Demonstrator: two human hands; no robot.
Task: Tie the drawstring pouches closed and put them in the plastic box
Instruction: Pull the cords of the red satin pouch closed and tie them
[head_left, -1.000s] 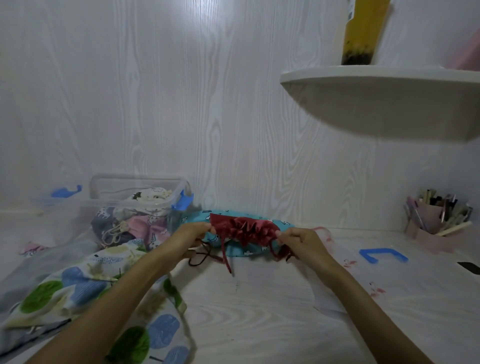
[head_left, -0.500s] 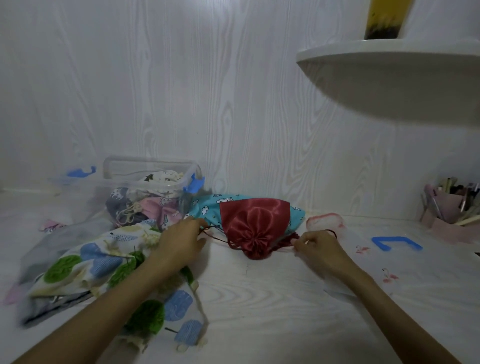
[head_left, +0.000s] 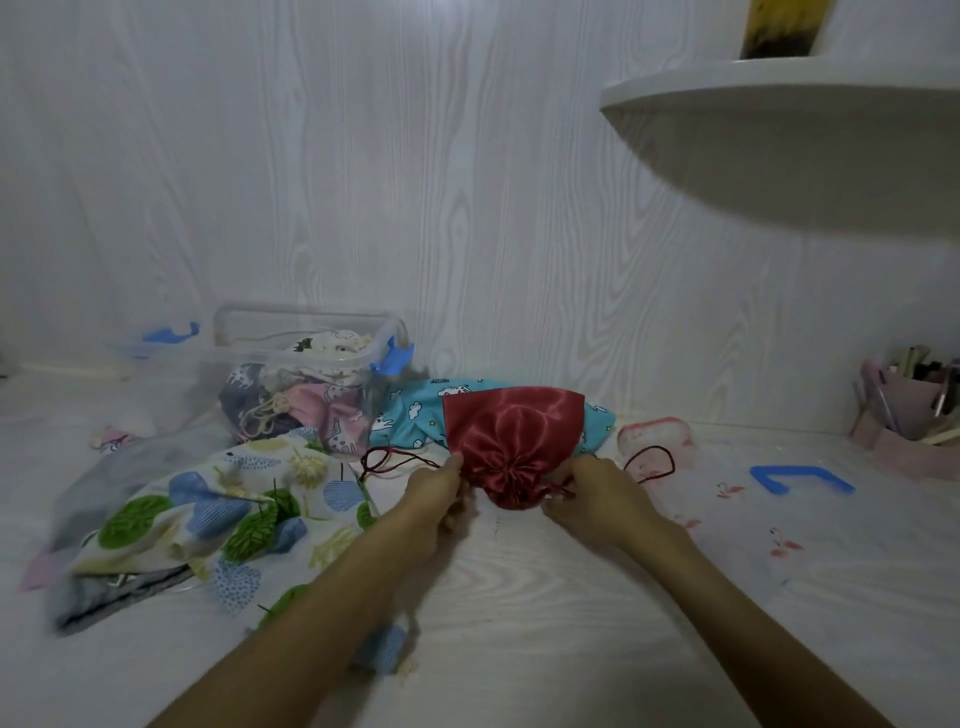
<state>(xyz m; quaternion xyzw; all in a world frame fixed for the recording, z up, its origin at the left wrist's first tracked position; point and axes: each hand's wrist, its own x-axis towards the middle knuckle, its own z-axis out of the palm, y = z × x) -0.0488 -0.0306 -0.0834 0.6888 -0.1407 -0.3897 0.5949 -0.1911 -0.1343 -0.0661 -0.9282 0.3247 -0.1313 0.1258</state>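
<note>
A shiny red drawstring pouch (head_left: 511, 434) lies on the white table with its gathered mouth towards me. My left hand (head_left: 434, 491) pinches the red cord at the left of the mouth; a cord loop (head_left: 387, 460) trails off to the left. My right hand (head_left: 597, 493) pinches the cord at the right, with another loop (head_left: 652, 462) behind it. The clear plastic box (head_left: 311, 353) stands at the back left, holding several patterned pouches. A turquoise pouch (head_left: 415, 413) lies under the red one.
A leaf-print pouch (head_left: 218, 504) and grey cloth spread over the left of the table. A blue clip (head_left: 800, 478) lies at the right. A pink pen holder (head_left: 909, 415) stands at the far right. A white shelf (head_left: 779, 104) juts out overhead.
The red pouch's mouth went from stretched wide between my hands to gathered tight. My hands have since moved in close to the mouth, and the cord loops lie slack on either side.
</note>
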